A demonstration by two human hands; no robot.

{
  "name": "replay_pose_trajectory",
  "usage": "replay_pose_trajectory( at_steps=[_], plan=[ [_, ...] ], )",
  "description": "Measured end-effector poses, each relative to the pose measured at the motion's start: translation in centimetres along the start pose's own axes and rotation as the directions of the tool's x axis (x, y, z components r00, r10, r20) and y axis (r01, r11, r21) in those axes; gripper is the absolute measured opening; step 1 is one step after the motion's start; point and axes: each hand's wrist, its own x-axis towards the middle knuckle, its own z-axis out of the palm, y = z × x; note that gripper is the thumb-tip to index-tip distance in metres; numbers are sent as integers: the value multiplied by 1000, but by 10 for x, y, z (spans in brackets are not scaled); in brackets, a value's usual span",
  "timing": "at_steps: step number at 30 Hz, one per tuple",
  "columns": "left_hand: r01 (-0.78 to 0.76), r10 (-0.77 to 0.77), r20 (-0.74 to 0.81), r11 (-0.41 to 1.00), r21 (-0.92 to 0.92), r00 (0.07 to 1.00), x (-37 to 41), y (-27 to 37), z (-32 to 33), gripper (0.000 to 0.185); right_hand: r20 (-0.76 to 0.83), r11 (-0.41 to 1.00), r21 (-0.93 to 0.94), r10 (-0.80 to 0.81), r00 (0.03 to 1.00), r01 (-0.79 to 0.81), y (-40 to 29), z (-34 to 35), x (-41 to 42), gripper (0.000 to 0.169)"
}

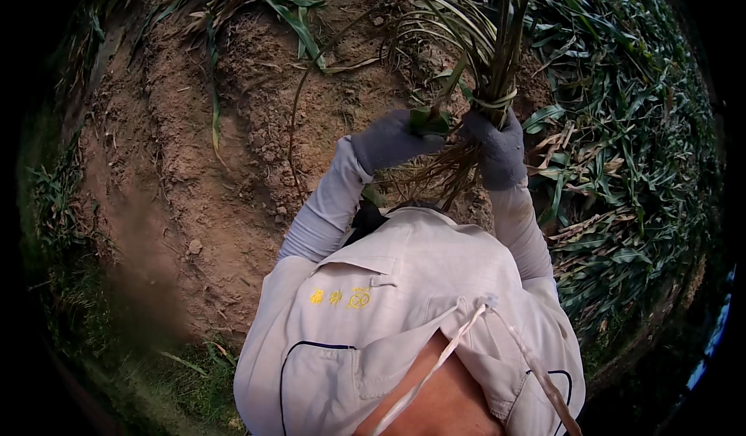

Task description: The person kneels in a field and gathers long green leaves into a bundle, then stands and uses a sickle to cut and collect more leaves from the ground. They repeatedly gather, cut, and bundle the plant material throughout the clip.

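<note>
A bundle of long plant stalks (pixel 504 57) stands upright in front of me, with a pale tie (pixel 495 102) wound around its lower part. My right hand (pixel 498 150), in a grey glove, grips the bundle just below that tie. Thin brown stalk ends or roots (pixel 451 176) hang beneath, between my two hands. To the left, my gloved left hand (pixel 393 139) is closed around a dark green leafy piece (pixel 428 122). The fingertips of both hands are partly hidden by the plants.
Bare brown soil (pixel 204 203) with low ridges stretches across the left. Cut green leafy stalks (pixel 629 162) lie heaped along the right. A thin bent stem (pixel 294 121) rises left of my hands. Grass (pixel 198 378) grows at the lower left.
</note>
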Motion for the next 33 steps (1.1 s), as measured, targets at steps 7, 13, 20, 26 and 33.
replay_pose_trajectory(
  at_steps=[7,13,20,26,33],
  plan=[
    [243,-225,-212,968,63,951,-54,-49,-46,17,-342,879,340,-216,915,334,-42,-86,46,11],
    [72,-377,-632,888,-454,677,-117,-62,-141,12,-552,824,366,-182,814,432,-59,-230,53,18],
    [-390,-354,-890,806,-446,287,-234,-109,-261,12,-848,840,84,-223,480,537,-57,-367,38,37],
    [107,-14,-936,993,-55,-351,-334,-100,-308,13,-928,776,-292,-371,31,559,-88,-384,-9,40],
    [-303,193,-961,920,247,-197,-259,53,-288,16,-878,769,-304,-455,147,562,-107,-336,-8,37]
  ],
)
